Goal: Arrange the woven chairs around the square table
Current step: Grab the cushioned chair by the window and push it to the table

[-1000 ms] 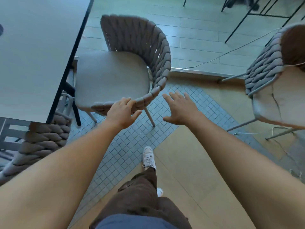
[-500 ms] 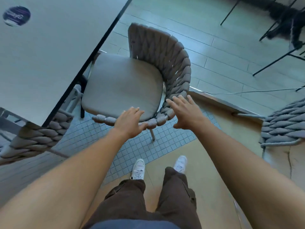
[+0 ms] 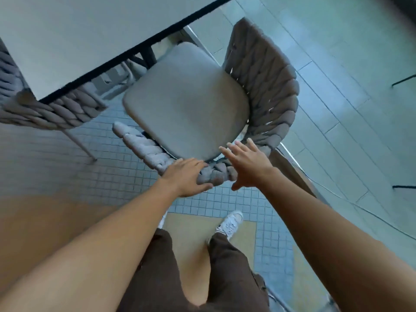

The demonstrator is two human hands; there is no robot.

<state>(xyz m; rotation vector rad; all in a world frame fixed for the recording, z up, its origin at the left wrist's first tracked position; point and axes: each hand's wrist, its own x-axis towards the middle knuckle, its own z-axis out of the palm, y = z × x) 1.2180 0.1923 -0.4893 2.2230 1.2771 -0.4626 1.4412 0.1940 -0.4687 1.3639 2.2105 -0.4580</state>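
Note:
A grey woven chair (image 3: 186,102) with a flat seat cushion stands at the corner of the pale square table (image 3: 78,30), its front tucked toward the table's dark edge. My left hand (image 3: 185,176) lies on the chair's braided armrest, fingers curled over the rope. My right hand (image 3: 247,164) is flat with fingers spread, touching the same woven rim where it bends into the backrest. A second woven chair (image 3: 49,111) sits partly under the table at the left.
Below me are my brown trousers and white shoes (image 3: 229,224) on small blue-grey floor tiles. A raised threshold (image 3: 290,170) and a thin cable run along the right. Dark metal legs (image 3: 404,79) of other furniture show at the far right.
I have stepped closer and my view has swung left. The chair has turned, its backrest now at the right. My left hand has closed onto the armrest; the right-hand chair has left view.

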